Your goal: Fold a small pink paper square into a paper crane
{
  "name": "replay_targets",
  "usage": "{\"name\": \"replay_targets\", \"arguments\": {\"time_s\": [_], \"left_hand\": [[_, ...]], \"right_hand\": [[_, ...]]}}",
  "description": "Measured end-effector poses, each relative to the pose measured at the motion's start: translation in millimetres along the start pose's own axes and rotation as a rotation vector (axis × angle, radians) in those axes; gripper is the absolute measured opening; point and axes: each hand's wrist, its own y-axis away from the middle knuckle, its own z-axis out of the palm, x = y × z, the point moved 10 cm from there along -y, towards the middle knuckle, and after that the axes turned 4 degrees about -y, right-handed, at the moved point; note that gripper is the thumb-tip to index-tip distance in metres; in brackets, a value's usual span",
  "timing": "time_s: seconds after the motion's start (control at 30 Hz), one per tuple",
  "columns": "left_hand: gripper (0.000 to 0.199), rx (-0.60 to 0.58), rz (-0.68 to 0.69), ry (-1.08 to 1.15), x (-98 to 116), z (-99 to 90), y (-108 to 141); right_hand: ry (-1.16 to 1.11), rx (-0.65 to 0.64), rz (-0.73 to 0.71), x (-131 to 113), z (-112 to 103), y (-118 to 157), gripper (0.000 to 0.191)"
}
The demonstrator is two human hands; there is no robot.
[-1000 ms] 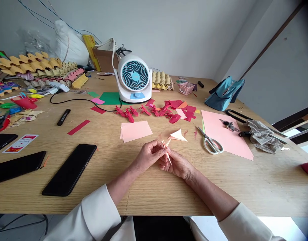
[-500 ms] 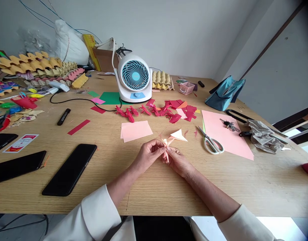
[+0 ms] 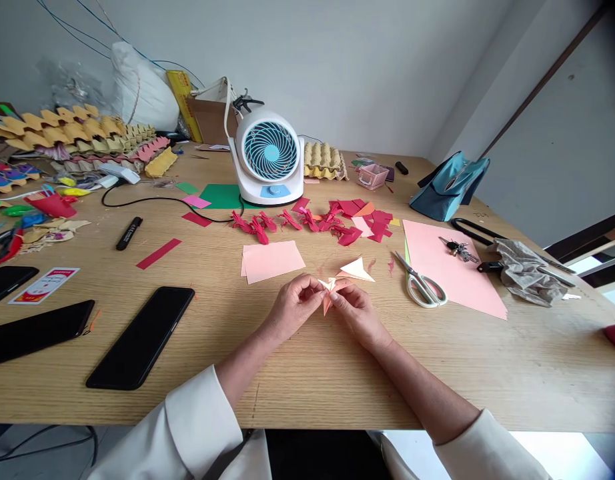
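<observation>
Between my two hands is a small folded pink paper piece (image 3: 328, 301), its point hanging downward and pale folds spread at the top. My left hand (image 3: 293, 308) pinches its left side with thumb and fingertips. My right hand (image 3: 358, 315) grips the right side the same way, partly covering it. Just beyond my fingers lies a pale folded paper triangle (image 3: 356, 269) on the table. Two flat pink paper sheets (image 3: 275, 260) rest farther left. White-handled scissors (image 3: 421, 283) lie to the right, blades pointing away from me.
Red folded paper pieces (image 3: 307, 220) form a row before a white fan (image 3: 270, 153). Large pink sheets (image 3: 457, 280) with keys (image 3: 458, 249) on them lie at right, beside a blue bag (image 3: 450, 187). Dark phones (image 3: 140, 337) and a black marker (image 3: 129, 233) are at left.
Both hands have shifted slightly, and the folded paper has turned between my fingers. Its folds now spread out sideways at the top. The other things on the table stay put.
</observation>
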Motion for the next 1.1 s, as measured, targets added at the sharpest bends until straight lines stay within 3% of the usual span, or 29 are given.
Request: {"name": "replay_targets", "arguments": {"time_s": [0.13, 0.27, 0.37, 0.57, 0.77, 0.9, 1.1], "left_hand": [[0.012, 0.014, 0.003, -0.046, 3.9, -1.5, 0.4], [0.006, -0.001, -0.038, 0.101, 6.0, 1.5, 1.2], [0.011, -0.032, -0.081, 0.155, 3.1, 6.5, 2.3], [0.024, 0.022, -0.115, 0.074, -8.5, 0.9, 2.3], [0.03, -0.017, -0.246, 0.34, -15.6, 3.6, 2.6], [0.033, -0.091, -0.311, 0.397, -19.7, 8.7, 3.2], [0.037, 0.042, -0.304, 0.355, -18.8, -0.9, 1.5]], "right_hand": [[-0.04, 0.023, -0.041, 0.2, -2.7, -0.5, 0.029], [-0.007, 0.042, -0.061, 1.9, -5.0, 0.5, 0.026], [0.049, 0.03, -0.073, 3.0, -4.3, 2.2, 0.028], [0.191, 0.005, -0.068, 3.0, -0.3, 5.3, 0.031], [0.081, -0.026, 0.0, 5.0, 3.4, 3.2, 0.033], [0.035, -0.058, 0.067, 4.9, 6.5, 2.6, 0.037], [-0.038, -0.079, 0.122, 5.7, 8.3, 3.0, 0.035]]}}
